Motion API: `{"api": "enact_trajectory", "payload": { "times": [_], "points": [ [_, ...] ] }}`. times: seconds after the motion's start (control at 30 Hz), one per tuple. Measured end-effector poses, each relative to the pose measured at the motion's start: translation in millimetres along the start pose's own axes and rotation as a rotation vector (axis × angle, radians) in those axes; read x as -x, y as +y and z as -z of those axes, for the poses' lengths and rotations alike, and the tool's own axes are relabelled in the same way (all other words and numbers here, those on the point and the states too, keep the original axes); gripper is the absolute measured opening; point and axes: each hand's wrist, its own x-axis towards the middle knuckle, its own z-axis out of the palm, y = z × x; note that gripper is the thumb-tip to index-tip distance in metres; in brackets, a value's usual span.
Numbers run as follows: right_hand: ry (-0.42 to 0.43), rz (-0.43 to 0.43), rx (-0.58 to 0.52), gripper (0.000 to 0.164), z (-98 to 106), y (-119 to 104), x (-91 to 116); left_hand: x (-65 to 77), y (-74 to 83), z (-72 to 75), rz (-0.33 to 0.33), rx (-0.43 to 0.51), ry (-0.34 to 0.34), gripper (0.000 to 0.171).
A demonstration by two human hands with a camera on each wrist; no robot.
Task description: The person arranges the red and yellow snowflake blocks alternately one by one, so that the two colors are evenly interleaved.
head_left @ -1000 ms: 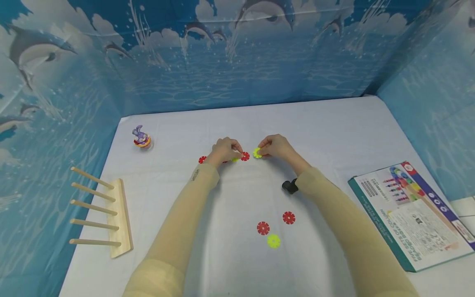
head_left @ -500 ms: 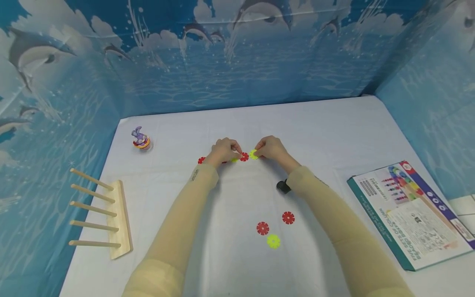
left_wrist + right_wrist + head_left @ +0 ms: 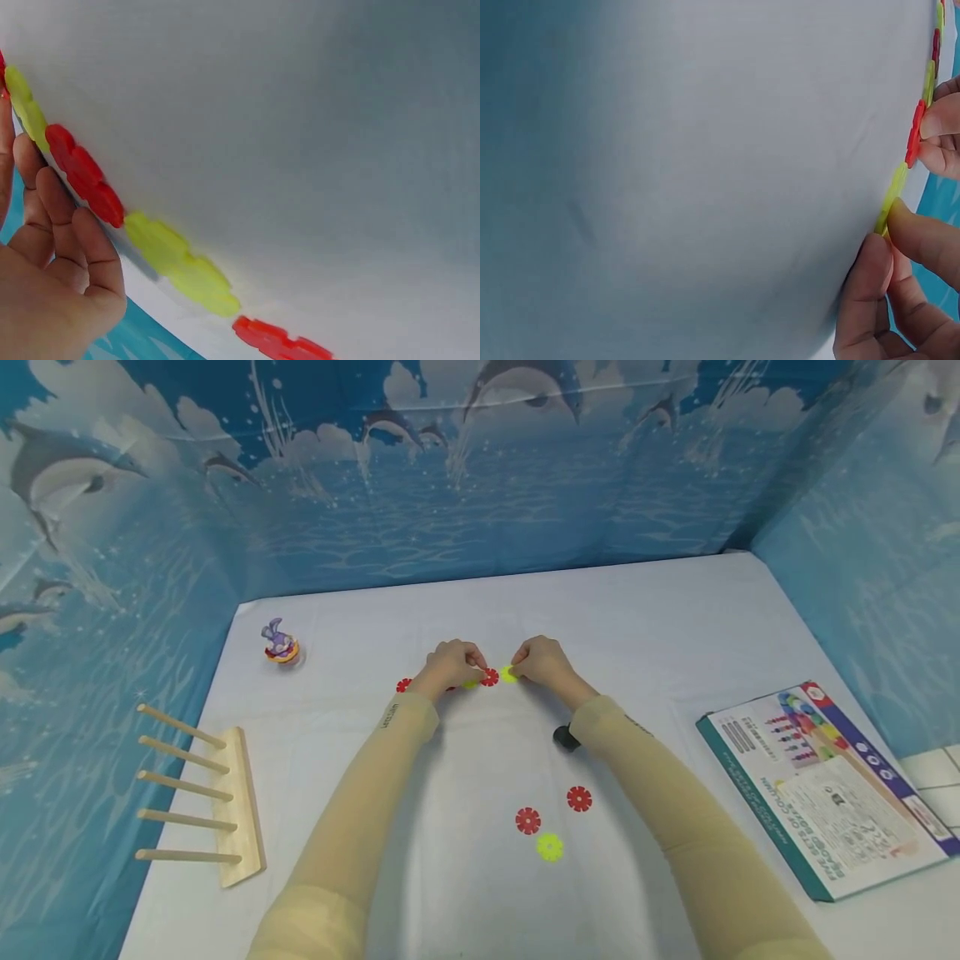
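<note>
Head view: fingers of the left hand point(image 3: 451, 664) are pinching a red, notched, round plastic disc point(image 3: 491, 677) at its nine-o'clock side, seemingly to bare the facing rim. At that disc's three o'clock, a yellow, notched, round plastic disc point(image 3: 507, 674) is touching or almost touching it; fingers of the right hand point(image 3: 546, 663) are gripping its outer edge, apparently leaving the inner notches free.
</note>
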Motion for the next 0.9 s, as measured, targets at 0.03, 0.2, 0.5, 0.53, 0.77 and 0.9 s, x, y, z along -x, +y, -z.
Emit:
{"api": "enact_trajectory", "payload": {
  "times": [0.03, 0.2, 0.5, 0.53, 0.77, 0.9],
  "points": [
    [-0.001, -0.001, -0.002, 0.016, -0.2, 0.1, -0.1, -0.3, -0.2, -0.2, -0.004, -0.005, 0.000, 0.012],
    [-0.005, -0.015, -0.020, 0.017, -0.6, 0.8, -1.3, -1.2, -0.5, -0.2, -0.025, -0.020, -0.006, 0.011],
    [-0.005, -0.014, -0.024, 0.018, 1.0, 1.0, 1.0, -0.2, 5.0, -2.0, -0.035, -0.022, -0.001, 0.015],
    [-0.003, -0.010, -0.020, 0.018, 1.1, 1.5, 0.9, -0.6, 5.9, -2.9, -0.044, -0.023, 0.001, 0.016],
    [-0.001, 0.005, -0.025, 0.017, 1.6, 1.4, 1.8, -3.9, 12.0, -8.9, -0.123, -0.059, 0.018, 0.017],
    [-0.002, 0.013, -0.015, 0.015, 1.4, 0.5, 2.2, -4.8, 15.5, -10.9, -0.143, -0.068, 0.012, 0.018]
  ]
}}
